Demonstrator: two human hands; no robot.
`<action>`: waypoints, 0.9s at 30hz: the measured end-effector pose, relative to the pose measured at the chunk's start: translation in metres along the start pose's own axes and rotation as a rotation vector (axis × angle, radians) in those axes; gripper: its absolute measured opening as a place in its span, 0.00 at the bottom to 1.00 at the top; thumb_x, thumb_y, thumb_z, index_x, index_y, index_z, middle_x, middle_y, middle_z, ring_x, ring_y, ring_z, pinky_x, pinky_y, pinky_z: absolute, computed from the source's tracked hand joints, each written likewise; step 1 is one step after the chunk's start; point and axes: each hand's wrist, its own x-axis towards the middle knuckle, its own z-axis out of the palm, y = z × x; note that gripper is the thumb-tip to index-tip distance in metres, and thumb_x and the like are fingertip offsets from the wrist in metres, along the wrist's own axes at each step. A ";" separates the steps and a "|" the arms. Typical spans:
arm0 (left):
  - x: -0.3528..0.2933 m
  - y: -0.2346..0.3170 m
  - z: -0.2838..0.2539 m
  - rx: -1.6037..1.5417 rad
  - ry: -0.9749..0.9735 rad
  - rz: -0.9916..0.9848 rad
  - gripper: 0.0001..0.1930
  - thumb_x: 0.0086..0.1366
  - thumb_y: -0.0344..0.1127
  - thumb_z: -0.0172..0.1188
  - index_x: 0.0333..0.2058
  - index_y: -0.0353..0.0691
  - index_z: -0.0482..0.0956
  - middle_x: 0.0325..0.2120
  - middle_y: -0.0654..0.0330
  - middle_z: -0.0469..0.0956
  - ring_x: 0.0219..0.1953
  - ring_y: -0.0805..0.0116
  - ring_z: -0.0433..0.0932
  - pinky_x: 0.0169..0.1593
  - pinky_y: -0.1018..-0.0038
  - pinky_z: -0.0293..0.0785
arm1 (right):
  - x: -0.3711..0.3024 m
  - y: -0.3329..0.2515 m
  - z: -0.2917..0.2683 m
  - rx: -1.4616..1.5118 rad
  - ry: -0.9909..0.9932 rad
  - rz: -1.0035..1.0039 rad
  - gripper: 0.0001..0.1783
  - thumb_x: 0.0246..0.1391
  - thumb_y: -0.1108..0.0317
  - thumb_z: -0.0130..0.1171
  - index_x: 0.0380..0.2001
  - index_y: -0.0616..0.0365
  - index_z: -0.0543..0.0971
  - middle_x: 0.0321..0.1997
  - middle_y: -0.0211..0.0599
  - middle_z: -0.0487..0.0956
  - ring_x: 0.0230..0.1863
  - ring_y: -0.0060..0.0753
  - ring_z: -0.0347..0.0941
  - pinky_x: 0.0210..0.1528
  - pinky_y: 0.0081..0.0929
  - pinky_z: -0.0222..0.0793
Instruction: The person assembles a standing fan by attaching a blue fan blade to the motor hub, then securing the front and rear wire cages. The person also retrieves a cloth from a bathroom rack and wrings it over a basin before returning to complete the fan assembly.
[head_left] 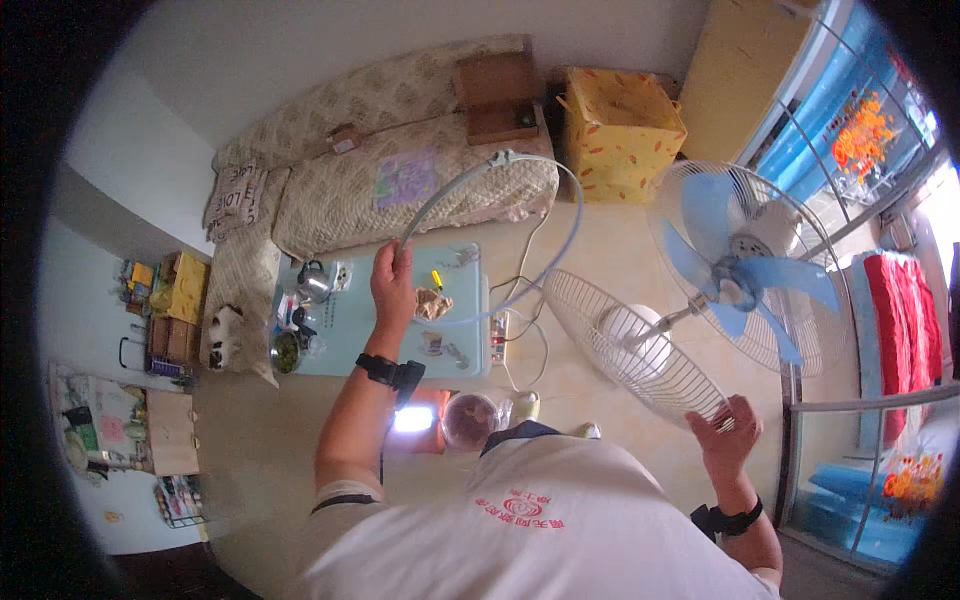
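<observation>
1. Two hands are at work well apart, each closed on a different part.
2. The left hand [392,285] has its fingers wrapped around the near-left edge of a thin hoop [581,205], raised above the low blue table [380,335] and the floor beside it.
3. That hoop looks like a tilted oval, its long axis running from lower left to upper right, with a small latch [502,157] at its far edge.
4. The right hand [728,430] grips the rim of a wire grille [595,335] at its lower right end.
5. Seen as a slim oval, the grille has its long axis slanting from upper left down to lower right, in front of the white round base [638,338].
6. Just beyond it stands the fan [735,285], its pole [683,317] leaning to the upper right in view.
7. Its blue blades are uncovered in front, and the motor housing sits behind them.
</observation>
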 end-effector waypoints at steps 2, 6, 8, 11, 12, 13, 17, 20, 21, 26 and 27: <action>-0.006 0.008 0.002 0.040 -0.016 0.005 0.14 0.74 0.40 0.53 0.47 0.34 0.79 0.34 0.67 0.76 0.33 0.75 0.69 0.40 0.75 0.70 | -0.001 0.004 -0.015 -0.025 0.037 0.010 0.24 0.29 0.61 0.81 0.21 0.56 0.73 0.16 0.30 0.71 0.16 0.26 0.65 0.20 0.26 0.61; -0.019 0.020 0.004 -0.096 -0.073 -0.056 0.14 0.75 0.42 0.52 0.45 0.38 0.80 0.30 0.71 0.73 0.26 0.80 0.62 0.31 0.78 0.63 | -0.003 0.013 -0.041 0.095 0.060 0.114 0.24 0.29 0.64 0.82 0.20 0.54 0.72 0.16 0.23 0.67 0.19 0.17 0.62 0.22 0.24 0.59; -0.025 0.027 0.005 -0.168 -0.121 -0.114 0.14 0.75 0.43 0.52 0.45 0.39 0.80 0.28 0.72 0.70 0.25 0.81 0.60 0.30 0.79 0.61 | -0.003 0.017 -0.052 0.097 0.068 0.082 0.24 0.29 0.64 0.83 0.20 0.54 0.72 0.16 0.23 0.67 0.20 0.18 0.60 0.22 0.24 0.58; -0.032 0.041 0.009 -0.234 -0.164 -0.145 0.14 0.75 0.43 0.52 0.45 0.40 0.79 0.26 0.72 0.68 0.25 0.81 0.60 0.29 0.79 0.61 | -0.003 0.023 -0.065 0.116 0.083 0.073 0.24 0.30 0.64 0.82 0.20 0.54 0.72 0.16 0.23 0.66 0.20 0.18 0.60 0.22 0.23 0.57; -0.034 0.046 0.012 -0.240 -0.174 -0.164 0.14 0.75 0.44 0.52 0.45 0.40 0.79 0.26 0.72 0.67 0.25 0.81 0.61 0.29 0.79 0.61 | -0.003 0.023 -0.069 0.106 0.078 0.077 0.24 0.30 0.64 0.82 0.21 0.55 0.72 0.16 0.23 0.66 0.20 0.18 0.60 0.22 0.23 0.57; -0.035 0.051 0.015 -0.246 -0.181 -0.148 0.14 0.75 0.44 0.52 0.45 0.39 0.79 0.26 0.72 0.67 0.26 0.81 0.61 0.30 0.79 0.61 | -0.003 0.023 -0.072 0.112 0.068 0.087 0.24 0.30 0.64 0.82 0.21 0.55 0.72 0.16 0.23 0.66 0.20 0.17 0.60 0.22 0.23 0.58; -0.037 0.066 0.031 -0.295 -0.210 -0.164 0.15 0.75 0.45 0.52 0.44 0.38 0.78 0.26 0.71 0.66 0.27 0.79 0.62 0.31 0.77 0.62 | -0.002 0.020 -0.085 0.062 0.065 0.024 0.24 0.30 0.64 0.82 0.22 0.56 0.73 0.17 0.23 0.66 0.20 0.17 0.61 0.23 0.22 0.59; -0.035 0.069 0.041 -0.374 -0.270 -0.141 0.17 0.74 0.46 0.53 0.44 0.37 0.78 0.25 0.70 0.66 0.28 0.79 0.62 0.32 0.76 0.62 | 0.000 0.018 -0.091 0.140 0.054 0.052 0.25 0.30 0.63 0.82 0.23 0.57 0.73 0.17 0.24 0.67 0.20 0.18 0.62 0.23 0.22 0.60; -0.034 0.069 0.043 -0.394 -0.292 -0.105 0.17 0.74 0.47 0.54 0.44 0.37 0.78 0.25 0.70 0.66 0.28 0.78 0.63 0.33 0.76 0.62 | 0.001 0.018 -0.093 0.140 0.050 0.053 0.25 0.30 0.62 0.83 0.23 0.57 0.73 0.17 0.25 0.67 0.20 0.18 0.62 0.23 0.22 0.60; -0.020 0.065 0.052 -0.482 -0.354 -0.043 0.17 0.73 0.46 0.55 0.42 0.36 0.79 0.24 0.70 0.66 0.27 0.78 0.63 0.35 0.77 0.62 | 0.006 0.022 -0.096 0.111 0.042 0.028 0.27 0.29 0.59 0.84 0.22 0.57 0.72 0.17 0.26 0.68 0.20 0.20 0.63 0.22 0.22 0.60; -0.018 0.064 0.054 -0.507 -0.342 -0.023 0.17 0.73 0.46 0.55 0.41 0.36 0.80 0.23 0.71 0.66 0.27 0.78 0.63 0.35 0.78 0.62 | 0.007 0.022 -0.095 0.155 0.053 0.053 0.27 0.29 0.59 0.84 0.22 0.57 0.72 0.17 0.26 0.68 0.19 0.20 0.63 0.22 0.23 0.60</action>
